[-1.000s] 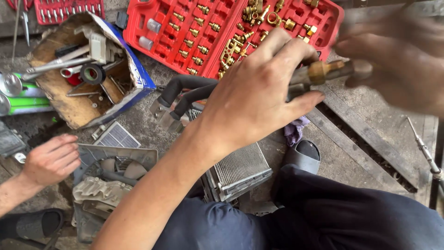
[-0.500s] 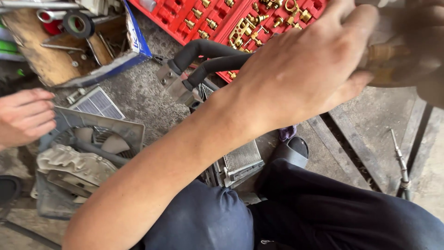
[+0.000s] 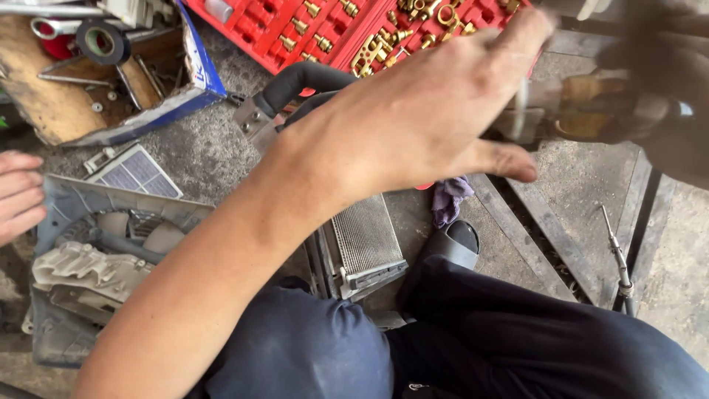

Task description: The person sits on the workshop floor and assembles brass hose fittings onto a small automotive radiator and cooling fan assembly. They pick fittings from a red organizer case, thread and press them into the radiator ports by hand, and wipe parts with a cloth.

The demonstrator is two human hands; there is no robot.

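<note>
The left hand (image 3: 436, 118) reached out over a finned radiator core (image 3: 367, 236), which lay on the ground before the knees. Behind the hand lay a tray of fittings (image 3: 354, 29), with two hoses (image 3: 303, 81) between tray and core. The right hand (image 3: 657, 111) was at the far right, blurred. Left of the core lay a fan shroud (image 3: 96, 244), with another person's hand (image 3: 18, 192) at its left edge; behind it stood a box of tools (image 3: 88, 66)

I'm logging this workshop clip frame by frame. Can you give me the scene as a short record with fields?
Left hand: raised, fingers spread, reaching toward a blurred brass-coloured part
Right hand: blurred, grips that part
Behind: red tray of brass fittings
Below the arm: finned radiator core, black hoses
Left edge: another person's hand by a grey fan shroud
</note>
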